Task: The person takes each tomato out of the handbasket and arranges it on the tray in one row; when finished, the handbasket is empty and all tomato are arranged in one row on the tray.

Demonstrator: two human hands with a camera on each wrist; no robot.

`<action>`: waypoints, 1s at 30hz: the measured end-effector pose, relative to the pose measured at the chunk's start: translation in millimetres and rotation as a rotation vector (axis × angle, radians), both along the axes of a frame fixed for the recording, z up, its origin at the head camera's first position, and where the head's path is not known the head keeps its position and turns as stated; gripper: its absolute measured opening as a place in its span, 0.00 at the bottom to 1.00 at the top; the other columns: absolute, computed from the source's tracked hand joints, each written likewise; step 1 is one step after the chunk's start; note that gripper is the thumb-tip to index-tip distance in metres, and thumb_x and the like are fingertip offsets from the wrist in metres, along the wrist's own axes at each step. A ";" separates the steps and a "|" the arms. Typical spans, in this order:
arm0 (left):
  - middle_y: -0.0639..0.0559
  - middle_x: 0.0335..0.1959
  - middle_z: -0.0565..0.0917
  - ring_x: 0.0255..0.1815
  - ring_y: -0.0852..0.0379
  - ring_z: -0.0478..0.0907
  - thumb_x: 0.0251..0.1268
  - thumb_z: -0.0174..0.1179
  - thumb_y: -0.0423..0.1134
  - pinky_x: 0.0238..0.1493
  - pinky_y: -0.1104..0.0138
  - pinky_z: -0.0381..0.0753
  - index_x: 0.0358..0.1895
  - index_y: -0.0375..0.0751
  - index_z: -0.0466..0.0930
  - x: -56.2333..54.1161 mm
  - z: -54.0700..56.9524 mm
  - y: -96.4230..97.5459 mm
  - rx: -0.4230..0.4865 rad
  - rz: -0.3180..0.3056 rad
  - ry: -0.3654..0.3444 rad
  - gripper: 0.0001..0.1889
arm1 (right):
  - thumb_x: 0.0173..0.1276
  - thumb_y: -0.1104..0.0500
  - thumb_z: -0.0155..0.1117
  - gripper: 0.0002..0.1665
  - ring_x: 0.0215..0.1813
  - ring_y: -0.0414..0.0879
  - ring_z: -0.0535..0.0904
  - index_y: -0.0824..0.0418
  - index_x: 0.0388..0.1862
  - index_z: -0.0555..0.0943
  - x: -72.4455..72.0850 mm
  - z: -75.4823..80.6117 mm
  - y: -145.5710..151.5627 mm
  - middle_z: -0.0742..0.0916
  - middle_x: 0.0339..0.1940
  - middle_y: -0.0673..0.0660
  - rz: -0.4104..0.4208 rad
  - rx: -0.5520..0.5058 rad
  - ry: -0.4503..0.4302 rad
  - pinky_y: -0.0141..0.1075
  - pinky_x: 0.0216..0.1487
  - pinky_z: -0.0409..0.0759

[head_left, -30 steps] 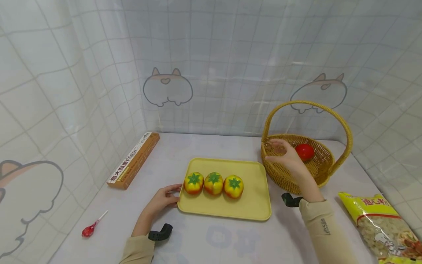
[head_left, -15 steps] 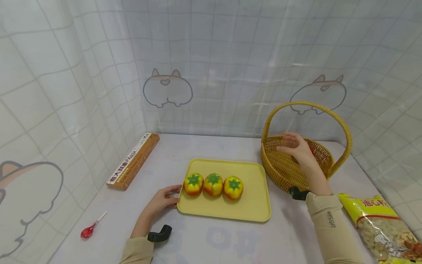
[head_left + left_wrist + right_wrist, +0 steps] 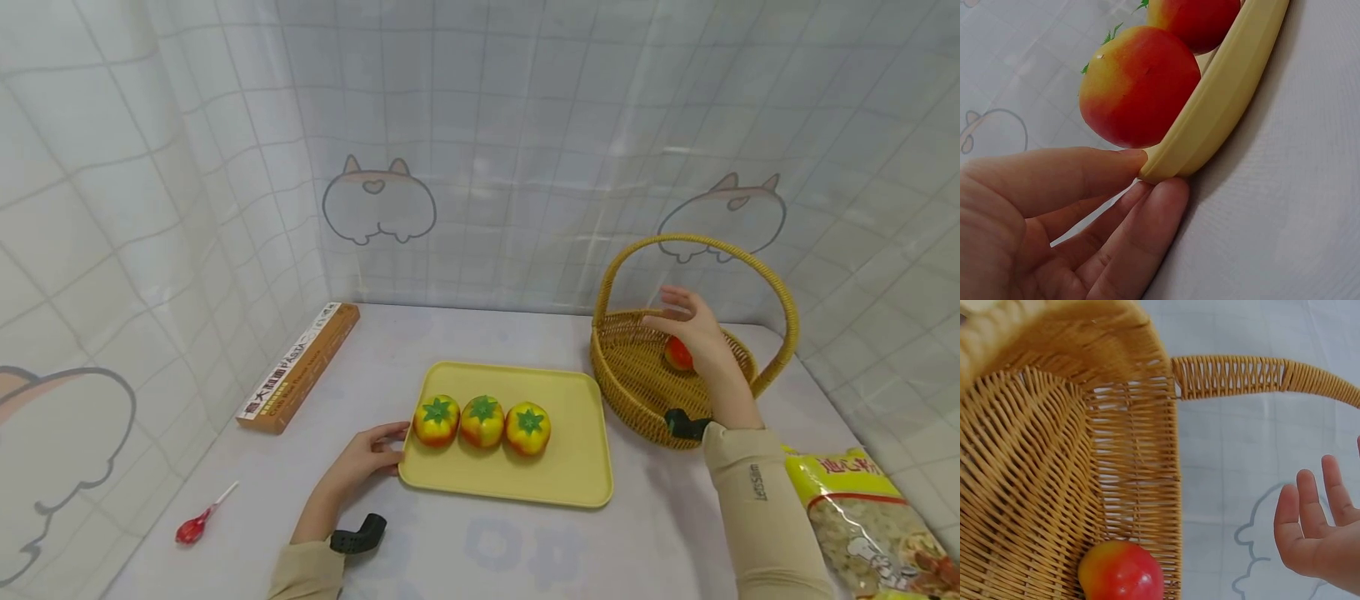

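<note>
My left hand [image 3: 366, 457] pinches the left edge of a yellow tray [image 3: 577, 433], thumb and fingers at its rim in the left wrist view. On the tray, three yellow-red tomatoes [image 3: 482, 422] with green leafy tops sit in a row toward the left. My right hand [image 3: 693, 329] hovers over the wicker basket [image 3: 630, 392] with spread, slightly bent fingers and nothing in its grasp. Inside the basket lies one red-yellow tomato [image 3: 1122, 572], partly covered by that hand in the head view. The arched handle [image 3: 776, 287] stands up above it.
A long pasta box [image 3: 300, 367] lies at the back left. Nearer on that side is a red lollipop [image 3: 197, 527]. A yellow-topped packet [image 3: 862, 508] lies at the right beside my sleeve. White tile-patterned sheeting [image 3: 480, 167] rises behind the table.
My right hand has moved right and away from me over the basket. The tomato inside has turned, showing a more orange side. My left hand keeps its place at the tray.
</note>
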State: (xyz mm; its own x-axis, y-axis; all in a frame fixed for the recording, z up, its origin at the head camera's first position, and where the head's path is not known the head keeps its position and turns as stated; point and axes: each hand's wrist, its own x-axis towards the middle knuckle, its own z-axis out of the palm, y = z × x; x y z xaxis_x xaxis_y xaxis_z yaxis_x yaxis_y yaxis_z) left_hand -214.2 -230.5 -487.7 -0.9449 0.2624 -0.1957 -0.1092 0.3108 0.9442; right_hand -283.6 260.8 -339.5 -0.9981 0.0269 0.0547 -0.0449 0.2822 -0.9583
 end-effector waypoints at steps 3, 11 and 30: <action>0.33 0.56 0.71 0.31 0.55 0.77 0.58 0.61 0.33 0.36 0.67 0.82 0.64 0.30 0.63 -0.6 -0.8 -1.0 -0.002 0.000 -0.001 0.31 | 0.59 0.51 0.66 0.46 0.70 0.60 0.51 0.52 0.72 0.55 -3.2 1.8 3.3 0.58 0.70 0.63 -0.010 -0.009 0.007 0.53 0.67 0.56; 0.33 0.56 0.71 0.31 0.55 0.76 0.58 0.61 0.32 0.35 0.68 0.82 0.64 0.30 0.63 -0.8 -0.8 -1.4 -0.013 0.003 0.002 0.30 | 0.60 0.53 0.65 0.42 0.69 0.60 0.54 0.50 0.70 0.57 -12.3 0.9 9.8 0.60 0.68 0.61 -0.075 -0.022 0.024 0.52 0.66 0.58; 0.32 0.55 0.71 0.29 0.55 0.77 0.58 0.60 0.31 0.35 0.68 0.82 0.64 0.28 0.63 0.9 1.3 -0.8 -0.014 -0.015 0.022 0.30 | 0.60 0.48 0.64 0.46 0.70 0.58 0.53 0.53 0.73 0.54 -38.3 -25.3 34.2 0.56 0.72 0.64 -0.216 -0.061 -0.032 0.50 0.68 0.56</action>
